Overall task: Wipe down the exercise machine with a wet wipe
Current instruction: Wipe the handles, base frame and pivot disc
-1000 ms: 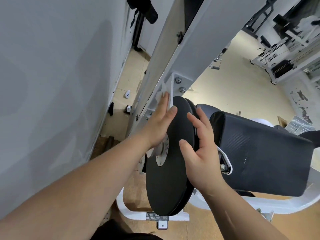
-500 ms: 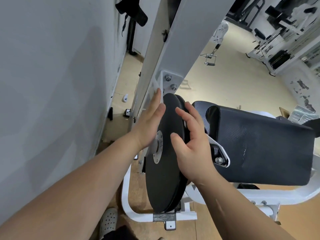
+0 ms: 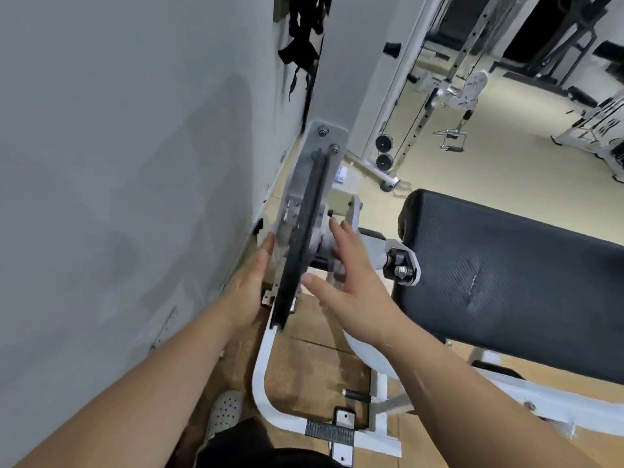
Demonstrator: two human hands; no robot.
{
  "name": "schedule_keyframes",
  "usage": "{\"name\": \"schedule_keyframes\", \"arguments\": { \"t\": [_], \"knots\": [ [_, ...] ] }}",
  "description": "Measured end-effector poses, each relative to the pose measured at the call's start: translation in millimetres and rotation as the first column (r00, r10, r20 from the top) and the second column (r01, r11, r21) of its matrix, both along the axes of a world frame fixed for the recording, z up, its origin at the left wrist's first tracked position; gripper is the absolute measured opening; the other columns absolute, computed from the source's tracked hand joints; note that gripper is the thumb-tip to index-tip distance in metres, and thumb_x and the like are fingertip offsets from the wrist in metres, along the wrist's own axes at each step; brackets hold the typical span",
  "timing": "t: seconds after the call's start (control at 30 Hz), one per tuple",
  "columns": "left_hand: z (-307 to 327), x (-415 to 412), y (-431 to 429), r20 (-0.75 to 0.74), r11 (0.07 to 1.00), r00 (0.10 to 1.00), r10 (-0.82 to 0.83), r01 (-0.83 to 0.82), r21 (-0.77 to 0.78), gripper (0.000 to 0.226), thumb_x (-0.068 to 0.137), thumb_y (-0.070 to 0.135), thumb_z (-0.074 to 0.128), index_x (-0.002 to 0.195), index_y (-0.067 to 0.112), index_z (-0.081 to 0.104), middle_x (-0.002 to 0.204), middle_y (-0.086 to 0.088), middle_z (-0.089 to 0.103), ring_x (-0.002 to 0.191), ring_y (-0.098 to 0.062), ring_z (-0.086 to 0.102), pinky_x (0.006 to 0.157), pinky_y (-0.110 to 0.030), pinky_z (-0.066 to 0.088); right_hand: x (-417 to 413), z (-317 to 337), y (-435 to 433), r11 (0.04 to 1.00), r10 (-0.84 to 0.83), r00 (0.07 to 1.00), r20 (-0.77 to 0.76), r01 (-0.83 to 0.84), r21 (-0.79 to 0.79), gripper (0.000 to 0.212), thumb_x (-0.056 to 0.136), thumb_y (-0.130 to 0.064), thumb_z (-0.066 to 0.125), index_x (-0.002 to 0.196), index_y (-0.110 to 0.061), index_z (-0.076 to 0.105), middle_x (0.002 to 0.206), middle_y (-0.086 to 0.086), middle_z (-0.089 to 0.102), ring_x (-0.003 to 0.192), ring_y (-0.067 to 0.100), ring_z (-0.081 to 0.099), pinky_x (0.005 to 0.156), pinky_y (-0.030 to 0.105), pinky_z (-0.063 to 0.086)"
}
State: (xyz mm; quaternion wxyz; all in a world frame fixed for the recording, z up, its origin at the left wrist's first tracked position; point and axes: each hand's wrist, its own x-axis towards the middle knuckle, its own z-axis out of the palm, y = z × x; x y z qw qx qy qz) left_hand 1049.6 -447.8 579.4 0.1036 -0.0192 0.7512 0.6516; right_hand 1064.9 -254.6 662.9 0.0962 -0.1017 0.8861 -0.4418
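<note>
The left hand point(image 3: 249, 285), fingers straight, is just left of the thin black round disc point(image 3: 303, 231), seen edge-on; the right hand point(image 3: 351, 276), fingers straight and spread, is just right of this disc.

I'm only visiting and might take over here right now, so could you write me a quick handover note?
Left hand: open, fingers straight along the wall-side face of the black disc.
Right hand: open, fingers reaching at the grey hub on the disc's other side; contact unclear.
No wet wipe shows in either hand.
Done: cannot tell what has been wiped.
Left: get a wipe, then wipe disc, white frame and black pad.
</note>
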Motion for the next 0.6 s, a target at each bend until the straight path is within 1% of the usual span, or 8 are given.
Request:
{"name": "schedule_keyframes", "arguments": {
  "t": [0.07, 0.13, 0.27, 0.33, 0.37, 0.43, 0.5, 0.6],
  "knots": [
    [-11.4, 35.3, 11.1, 0.047, 0.996, 0.995, 0.086, -0.085, -0.023, 0.055, 0.083, 0.093, 0.017, 0.135, 0.078, 0.028, 0.159, 0.032, 0.024, 0.148, 0.007, 0.018, 0.128, -0.041, 0.012, 27.8, -6.9, 27.9, 1.0, 0.026, 0.999, 0.02, -0.026, 0.013, 0.078, 0.098, -0.048, 0.064, 0.161, -0.043, 0.019, 0.169, -0.02, 0.001, 0.156, 0.006, 0.013, 0.124, 0.039, 0.028],
    [-16.6, 74.2, 27.5, 0.059, 0.984, 0.984, 0.166, -0.161, -0.083, 0.061, 0.092, 0.084, 0.02, 0.149, 0.062, 0.028, 0.16, 0.027, 0.029, 0.149, 0.005, 0.022, 0.127, -0.042, 0.015, 53.9, -11.8, 53.3, 0.999, 0.031, 0.999, 0.027, -0.031, 0.017, 0.066, 0.099, -0.044, 0.063, 0.158, -0.036, 0.033, 0.168, -0.017, 0.014, 0.152, 0.006, 0.024, 0.118, 0.032, 0.037],
    [-8.7, 137.4, 66.7, 0.038, 0.924, 0.935, 0.354, -0.343, -0.167, 0.05, 0.107, 0.041, 0.044, 0.156, 0.036, 0.037, 0.159, 0.015, 0.037, 0.147, -0.006, 0.032, 0.12, -0.031, 0.024, 94.2, -23.8, 93.4, 0.998, -0.002, 0.999, 0.035, 0.0, 0.061, 0.046, 0.102, -0.036, 0.061, 0.147, -0.032, 0.052, 0.156, -0.014, 0.04, 0.142, 0.005, 0.04, 0.117, 0.041, 0.04],
    [-2.6, 159.6, 85.4, 0.068, 0.887, 0.889, 0.452, -0.44, -0.14, 0.049, 0.105, 0.027, 0.054, 0.153, 0.03, 0.044, 0.15, 0.012, 0.049, 0.14, -0.012, 0.043, 0.109, -0.026, 0.032, 109.2, -32.7, 106.8, 0.998, -0.017, 0.997, 0.074, 0.012, 0.069, 0.043, 0.102, -0.032, 0.06, 0.145, -0.032, 0.054, 0.151, -0.014, 0.046, 0.137, 0.004, 0.044, 0.116, 0.039, 0.041],
    [-1.3, 168.1, 93.1, 0.088, 0.877, 0.874, 0.477, -0.468, -0.106, 0.046, 0.103, 0.024, 0.057, 0.149, 0.031, 0.05, 0.138, 0.015, 0.058, 0.134, -0.013, 0.05, 0.104, -0.025, 0.038, 115.6, -37.6, 111.6, 0.997, -0.022, 0.995, 0.096, 0.015, 0.077, 0.043, 0.102, -0.032, 0.059, 0.145, -0.032, 0.054, 0.15, -0.014, 0.048, 0.134, 0.003, 0.046, 0.114, 0.037, 0.043],
    [-7.3, 181.9, 104.3, 0.131, 0.89, 0.881, 0.456, -0.448, -0.081, 0.04, 0.099, 0.026, 0.063, 0.138, 0.035, 0.061, 0.119, 0.021, 0.065, 0.122, -0.013, 0.06, 0.098, -0.029, 0.048, 128.3, -47.2, 118.2, 0.995, -0.026, 0.99, 0.14, 0.012, 0.099, 0.042, 0.103, -0.033, 0.058, 0.144, -0.033, 0.053, 0.146, -0.013, 0.05, 0.131, 0.003, 0.048, 0.111, 0.031, 0.045],
    [-18.2, 193.4, 113.6, 0.188, 0.942, 0.923, 0.334, -0.331, -0.051, 0.035, 0.096, 0.027, 0.068, 0.129, 0.038, 0.067, 0.122, 0.018, 0.068, 0.119, -0.009, 0.061, 0.102, -0.036, 0.05, 138.8, -60.5, 121.0, 0.995, -0.04, 0.976, 0.212, 0.02, 0.097, 0.042, 0.103, -0.031, 0.059, 0.144, -0.032, 0.054, 0.145, -0.012, 0.053, 0.132, 0.005, 0.05, 0.111, 0.028, 0.044],
    [-28.3, 203.7, 124.2, 0.258, 0.979, 0.951, 0.168, -0.191, 0.069, 0.032, 0.093, 0.014, 0.072, 0.113, 0.039, 0.073, 0.112, 0.017, 0.074, 0.109, -0.003, 0.067, 0.091, -0.024, 0.051, 152.4, -82.6, 119.2, 0.997, -0.051, 0.939, 0.339, 0.028, 0.074, 0.052, 0.096, -0.036, 0.062, 0.147, -0.033, 0.052, 0.144, -0.011, 0.057, 0.132, 0.01, 0.054, 0.112, 0.039, 0.047]
  ]
}}
